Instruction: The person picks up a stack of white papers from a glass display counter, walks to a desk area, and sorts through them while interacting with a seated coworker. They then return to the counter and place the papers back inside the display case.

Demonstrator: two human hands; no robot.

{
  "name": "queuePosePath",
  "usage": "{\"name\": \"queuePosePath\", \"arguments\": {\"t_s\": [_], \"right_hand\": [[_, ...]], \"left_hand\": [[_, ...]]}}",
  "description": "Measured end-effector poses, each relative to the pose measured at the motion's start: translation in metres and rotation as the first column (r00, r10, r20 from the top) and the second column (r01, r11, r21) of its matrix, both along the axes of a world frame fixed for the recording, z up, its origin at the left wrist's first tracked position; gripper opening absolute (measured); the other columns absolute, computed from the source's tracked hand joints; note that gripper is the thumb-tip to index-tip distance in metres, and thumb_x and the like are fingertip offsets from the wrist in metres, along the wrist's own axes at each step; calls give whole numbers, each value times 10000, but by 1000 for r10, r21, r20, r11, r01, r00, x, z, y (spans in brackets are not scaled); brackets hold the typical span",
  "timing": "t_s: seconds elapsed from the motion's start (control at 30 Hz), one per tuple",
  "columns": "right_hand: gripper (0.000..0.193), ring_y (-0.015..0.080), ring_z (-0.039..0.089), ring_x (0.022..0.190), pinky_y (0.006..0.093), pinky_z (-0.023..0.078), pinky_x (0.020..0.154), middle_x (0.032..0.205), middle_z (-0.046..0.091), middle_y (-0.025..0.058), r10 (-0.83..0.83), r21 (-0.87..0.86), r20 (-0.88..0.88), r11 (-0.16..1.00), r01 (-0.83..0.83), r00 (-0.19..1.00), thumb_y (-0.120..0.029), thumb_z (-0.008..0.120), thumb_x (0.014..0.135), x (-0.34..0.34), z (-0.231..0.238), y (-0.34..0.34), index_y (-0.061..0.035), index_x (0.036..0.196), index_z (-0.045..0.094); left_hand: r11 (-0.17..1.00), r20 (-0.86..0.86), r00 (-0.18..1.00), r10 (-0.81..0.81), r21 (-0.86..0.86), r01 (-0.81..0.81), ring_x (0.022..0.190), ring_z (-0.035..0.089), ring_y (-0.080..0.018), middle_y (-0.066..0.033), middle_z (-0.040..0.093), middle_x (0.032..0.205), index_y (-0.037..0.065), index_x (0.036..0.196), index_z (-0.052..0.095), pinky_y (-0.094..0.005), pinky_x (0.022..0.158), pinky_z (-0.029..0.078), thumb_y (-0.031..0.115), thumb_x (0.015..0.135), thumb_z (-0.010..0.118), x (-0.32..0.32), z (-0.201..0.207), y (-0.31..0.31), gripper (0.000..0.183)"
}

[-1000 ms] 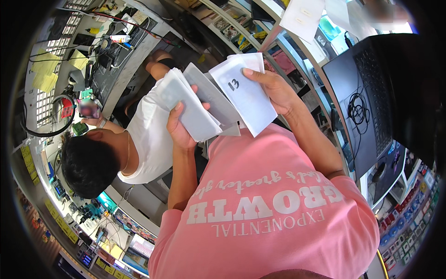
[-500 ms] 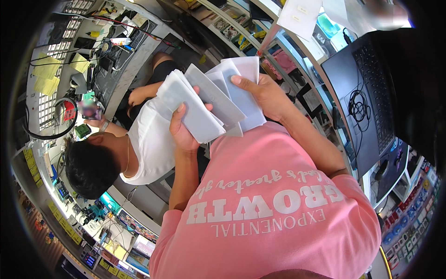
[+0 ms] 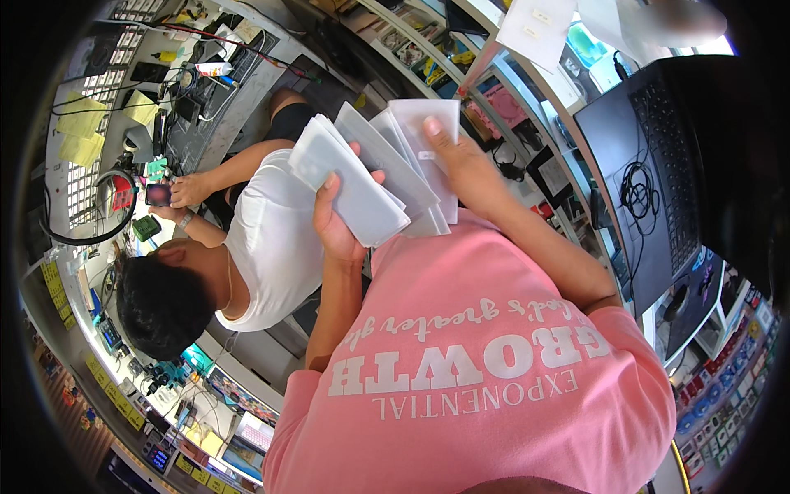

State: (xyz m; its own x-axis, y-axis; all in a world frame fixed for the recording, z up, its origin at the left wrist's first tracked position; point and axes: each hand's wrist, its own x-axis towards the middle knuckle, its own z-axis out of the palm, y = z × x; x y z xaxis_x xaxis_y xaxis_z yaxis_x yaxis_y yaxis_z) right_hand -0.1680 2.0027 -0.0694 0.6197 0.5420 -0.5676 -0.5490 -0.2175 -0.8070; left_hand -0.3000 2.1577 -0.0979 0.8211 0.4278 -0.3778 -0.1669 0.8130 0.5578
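Observation:
Both my hands hold thin, flat, pale rectangular packets in front of my chest, with a milky, half see-through look. My left hand (image 3: 336,221) is closed round a thick left stack (image 3: 350,185), its thumb across the front and fingertips showing behind. Between the hands, several greyer packets (image 3: 387,152) fan out, overlapping that stack. My right hand (image 3: 471,169) grips the right-hand packets (image 3: 424,123), the thumb pressed on their face beside a small white label. Its other fingers are hidden behind them. What the packets contain cannot be made out.
Close on my left sits a person in a white top (image 3: 276,239), holding a small phone-like device (image 3: 159,194) over a cluttered workbench (image 3: 222,123). To my right, an open laptop (image 3: 638,189) with a coiled black cable rests on a glass display counter (image 3: 605,226).
The packets and my left hand have shifted slightly right. My right thumb has moved up, and its packets sit more upright. The other person's arm has reached to the device.

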Motion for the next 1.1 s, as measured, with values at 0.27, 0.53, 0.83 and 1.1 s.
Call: {"name": "queuePosePath", "arguments": {"t_s": [0.27, 0.53, 0.83, 1.1], "right_hand": [[465, 181, 701, 827, 343, 587, 740, 1021, 711, 130, -179, 269, -293, 927, 261, 939, -352, 583, 949, 38, -9, -30, 11, 1238, 604], [496, 286, 699, 1037, 406, 578, 903, 1203, 669, 228, 120, 555, -477, 810, 192, 871, -284, 563, 956, 33, -1, -25, 50, 1321, 528], [516, 191, 694, 970, 364, 584, 850, 1136, 675, 117, 115, 416, -450, 904, 94, 886, -318, 686, 949, 28, -15, -25, 9, 1324, 546], [482, 214, 694, 987, 383, 587, 862, 1155, 667, 124, 69, 372, -523, 915, 155, 849, -299, 666, 970, 27, -31, -22, 1, 1327, 545]], "left_hand": [[998, 83, 997, 3, -67, 3, 923, 731, -308, -125, 603, 1332, -10, 1428, 436, -470, 719, 652, 293, 960, 582, -7, -7, 17, 577], [996, 62, 994, -87, -25, 89, 927, 730, -301, -147, 623, 1295, -24, 1414, 463, -453, 748, 645, 288, 962, 581, 2, 0, 18, 561], [997, 6, 997, -75, 5, 75, 926, 732, -308, -142, 613, 1331, 8, 1462, 415, -444, 772, 639, 266, 976, 569, 7, 20, 8, 571], [983, 170, 984, -53, -167, 82, 980, 707, -271, -128, 649, 1269, -21, 1415, 486, -381, 839, 625, 269, 997, 550, 7, 15, 11, 513]]}}
